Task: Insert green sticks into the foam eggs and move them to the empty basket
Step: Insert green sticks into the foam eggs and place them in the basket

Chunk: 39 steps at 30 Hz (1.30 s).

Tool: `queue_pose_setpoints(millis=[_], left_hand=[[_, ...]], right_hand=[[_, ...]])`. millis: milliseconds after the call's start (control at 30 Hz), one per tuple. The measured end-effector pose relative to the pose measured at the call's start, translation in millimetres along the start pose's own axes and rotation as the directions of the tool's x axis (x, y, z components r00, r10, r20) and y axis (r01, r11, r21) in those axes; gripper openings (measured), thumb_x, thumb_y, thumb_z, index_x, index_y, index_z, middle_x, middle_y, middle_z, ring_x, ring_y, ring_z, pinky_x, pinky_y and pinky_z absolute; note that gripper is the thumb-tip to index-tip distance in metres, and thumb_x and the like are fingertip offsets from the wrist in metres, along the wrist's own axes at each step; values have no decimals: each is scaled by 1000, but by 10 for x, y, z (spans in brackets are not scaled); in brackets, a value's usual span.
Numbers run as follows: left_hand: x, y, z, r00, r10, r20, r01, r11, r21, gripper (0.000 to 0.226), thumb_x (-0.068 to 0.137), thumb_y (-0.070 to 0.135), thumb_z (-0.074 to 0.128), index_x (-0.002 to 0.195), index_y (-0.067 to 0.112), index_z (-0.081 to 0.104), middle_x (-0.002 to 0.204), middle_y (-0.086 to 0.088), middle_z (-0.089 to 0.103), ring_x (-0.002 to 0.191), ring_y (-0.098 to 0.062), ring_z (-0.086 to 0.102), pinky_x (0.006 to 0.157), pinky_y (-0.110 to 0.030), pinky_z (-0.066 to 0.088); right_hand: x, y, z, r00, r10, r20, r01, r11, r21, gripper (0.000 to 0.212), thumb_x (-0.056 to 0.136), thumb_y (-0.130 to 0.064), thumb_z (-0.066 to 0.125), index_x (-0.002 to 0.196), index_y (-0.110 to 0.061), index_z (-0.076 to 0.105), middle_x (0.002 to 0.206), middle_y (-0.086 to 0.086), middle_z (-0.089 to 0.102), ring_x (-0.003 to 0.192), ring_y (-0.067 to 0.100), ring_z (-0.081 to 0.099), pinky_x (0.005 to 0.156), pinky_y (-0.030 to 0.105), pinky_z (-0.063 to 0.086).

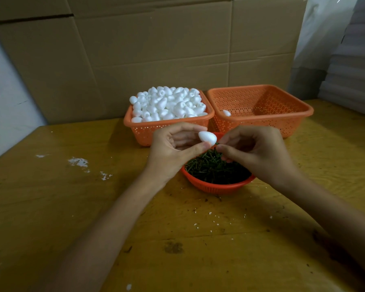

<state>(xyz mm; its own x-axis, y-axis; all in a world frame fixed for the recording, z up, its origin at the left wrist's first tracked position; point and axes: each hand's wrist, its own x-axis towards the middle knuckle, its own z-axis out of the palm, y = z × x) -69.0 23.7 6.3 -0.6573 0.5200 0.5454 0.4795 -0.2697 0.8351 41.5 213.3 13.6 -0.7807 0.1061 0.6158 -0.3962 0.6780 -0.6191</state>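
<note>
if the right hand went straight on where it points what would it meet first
Probably the white foam egg pinched in the left hand: the right hand points straight at it, nearly touching, though depth is unclear.

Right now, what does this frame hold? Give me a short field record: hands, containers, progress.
left hand: pinches a foam egg above the round basket
right hand: pinches a green stick, mostly hidden, at that egg's end
left basket: heaped with loose eggs
right basket: single egg visible by its left wall
round basket contents: stick pile
table: wooden, white crumbs
progress: early
</note>
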Motion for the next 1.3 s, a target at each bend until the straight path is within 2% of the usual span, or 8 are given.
queue_pose_setpoints(millis=[233,400,533,700,800,967,1200,1300], left_hand=[[-4,16,7,1000,1,5,-1,1000,-11,34,78,10,87,110,15,75,106,-1,82,102,-20,79,87,-30,63],[-15,-9,35,1000,-7,23,7,1000,-12,41,84,0,84,121,11,73,110,-7,81,105,-23,78,91,-36,64],[-25,15,64,999,10,40,-8,1000,-27,49,86,0,83,128,17,65,107,-6,82,101,-23,79,87,-32,63],[-19,0,57,1000,0,28,1,1000,-30,38,85,-2,83,118,8,69,107,-10,81,101,-25,79,88,-39,64],[-21,-3,54,1000,1,30,0,999,-32,35,84,-3,83,115,7,70,108,-10,81,103,-26,79,89,-40,64],[-11,9,41,1000,-4,30,5,1000,-27,36,84,-2,84,114,15,73,115,-6,79,103,-23,79,87,-33,64],[-3,-9,26,997,61,52,-61,998,-3,56,86,0,84,133,22,64,108,-6,80,101,-25,79,88,-33,62],[-7,-7,20,996,63,66,-63,998,-10,63,88,3,83,140,30,60,115,-4,79,103,-24,78,87,-31,61]], right_hand=[[0,9,1,999,29,19,-30,999,40,7,87,-18,83,92,-18,78,75,-6,78,69,10,76,70,36,64],[7,33,46,990,114,87,-129,973,191,13,87,-14,82,92,-9,72,79,4,79,72,21,78,72,46,66],[-7,32,93,984,121,134,-148,965,218,20,86,-17,82,92,-7,66,83,7,80,76,24,79,74,50,65],[-5,10,87,985,123,121,-149,959,240,34,82,-25,81,92,-4,56,82,10,79,77,25,79,72,52,65],[-5,18,90,988,112,109,-135,965,224,33,83,-22,82,93,-5,56,81,10,79,76,26,79,71,54,65],[-3,18,79,988,119,102,-139,966,219,35,82,-29,81,100,-12,56,82,8,79,75,26,78,72,53,65],[-13,-29,76,993,78,87,-99,958,268,35,89,-14,79,105,-3,50,86,12,79,77,30,78,72,57,63],[-10,-37,69,992,83,92,-105,957,271,33,89,-10,78,105,-2,50,85,12,79,76,30,78,73,57,63]])
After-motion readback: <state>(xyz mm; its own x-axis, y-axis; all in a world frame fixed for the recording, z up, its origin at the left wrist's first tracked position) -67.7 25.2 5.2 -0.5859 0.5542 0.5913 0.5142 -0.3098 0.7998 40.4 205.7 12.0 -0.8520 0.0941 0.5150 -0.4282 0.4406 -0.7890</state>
